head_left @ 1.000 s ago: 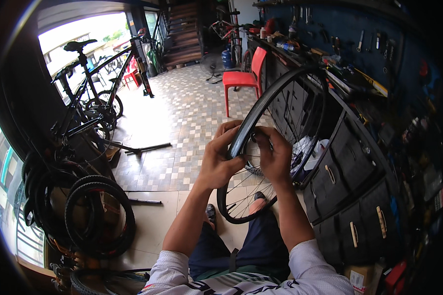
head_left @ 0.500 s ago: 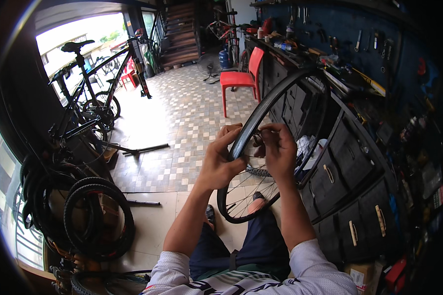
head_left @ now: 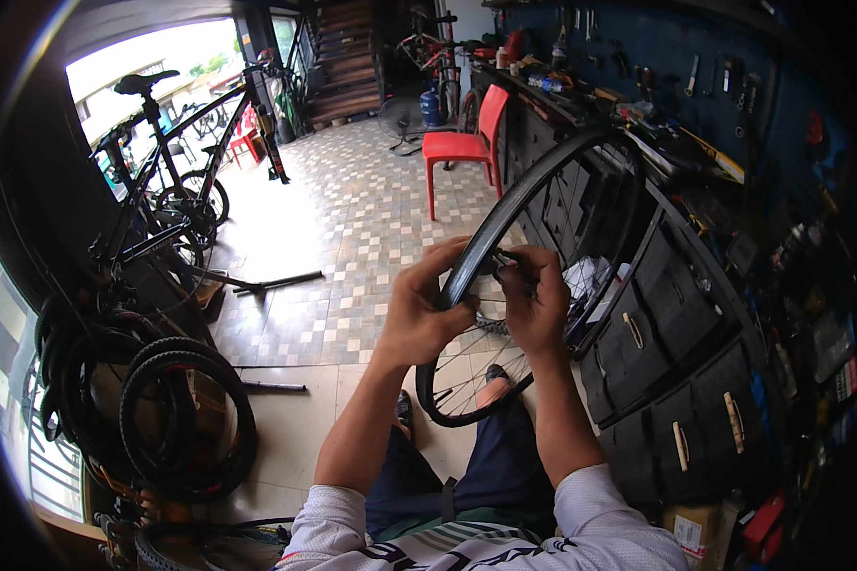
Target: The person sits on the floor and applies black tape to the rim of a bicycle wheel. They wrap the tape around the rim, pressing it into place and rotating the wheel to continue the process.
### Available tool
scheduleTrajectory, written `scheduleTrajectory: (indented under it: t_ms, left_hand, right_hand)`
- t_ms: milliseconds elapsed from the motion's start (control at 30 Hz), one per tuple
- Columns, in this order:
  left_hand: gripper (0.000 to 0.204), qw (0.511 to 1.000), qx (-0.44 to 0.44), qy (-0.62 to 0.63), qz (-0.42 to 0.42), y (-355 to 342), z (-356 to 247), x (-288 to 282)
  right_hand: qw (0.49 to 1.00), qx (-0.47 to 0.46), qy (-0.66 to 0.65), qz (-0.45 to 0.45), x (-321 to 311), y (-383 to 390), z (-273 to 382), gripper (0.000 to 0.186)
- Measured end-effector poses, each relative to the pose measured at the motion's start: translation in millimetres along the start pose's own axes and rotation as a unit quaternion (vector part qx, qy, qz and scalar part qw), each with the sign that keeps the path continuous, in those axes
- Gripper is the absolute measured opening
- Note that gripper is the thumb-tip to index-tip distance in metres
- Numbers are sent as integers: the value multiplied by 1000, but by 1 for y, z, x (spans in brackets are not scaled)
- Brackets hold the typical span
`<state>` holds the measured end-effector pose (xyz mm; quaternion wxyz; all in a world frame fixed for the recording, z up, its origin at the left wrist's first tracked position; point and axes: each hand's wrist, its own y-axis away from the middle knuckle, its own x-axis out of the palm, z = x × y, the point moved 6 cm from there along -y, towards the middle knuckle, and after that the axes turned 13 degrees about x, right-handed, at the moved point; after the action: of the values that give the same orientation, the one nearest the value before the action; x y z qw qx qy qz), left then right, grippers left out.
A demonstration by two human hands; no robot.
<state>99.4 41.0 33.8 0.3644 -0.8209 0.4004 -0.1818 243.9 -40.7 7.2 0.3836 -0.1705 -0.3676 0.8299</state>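
Note:
A black spoked bicycle wheel (head_left: 541, 179) stands tilted upright between my hands in the middle of the head view. My left hand (head_left: 422, 312) is closed round the left side of its rim, with the thumb bent in toward the spokes. Just to the right, my right hand (head_left: 539, 305) has curled fingers pinching a small dark piece (head_left: 501, 260) at the inner edge of the rim; what it is exactly is too small to tell. Part of that piece is hidden by my fingers.
A red chair (head_left: 486, 133) stands ahead. A bicycle (head_left: 185, 143) on a stand (head_left: 286, 279) and piled tyres (head_left: 188, 357) are at the left. A tool bench with dark drawers (head_left: 671, 295) runs along the right. A fan (head_left: 400, 118) stands at the back.
My right hand's fingers have shifted and curled more around the small piece at the rim. The wheel and both hands have moved slightly left in the view, with little other difference.

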Motion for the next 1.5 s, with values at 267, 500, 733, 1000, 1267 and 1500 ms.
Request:
scheduleTrajectory:
  t_ms: [267,500,733,1000,1267,1500]
  left_hand:
    - [64,994,42,-87,44,1,-4,2]
    - [66,999,-2,-42,-3,-2,-7,8]
    - [66,999,-50,-1,-22,5,-4,8]
    - [66,1000,-8,-19,-4,-1,-7,13]
    - [66,999,-14,-29,-9,1,-5,13]
    - [69,999,6,-47,1,-2,-3,15]
  right_hand:
    - [993,75,-89,21,-1,-2,3,17]
    - [984,130,-115,28,-4,-7,-13,21]
    - [993,67,-100,10,-1,0,4,41]
    - [975,188,-115,36,-8,-1,-21,10]
    - [987,78,-138,25,-5,3,-7,35]
    - [973,185,-133,42,-11,-1,-21,18]
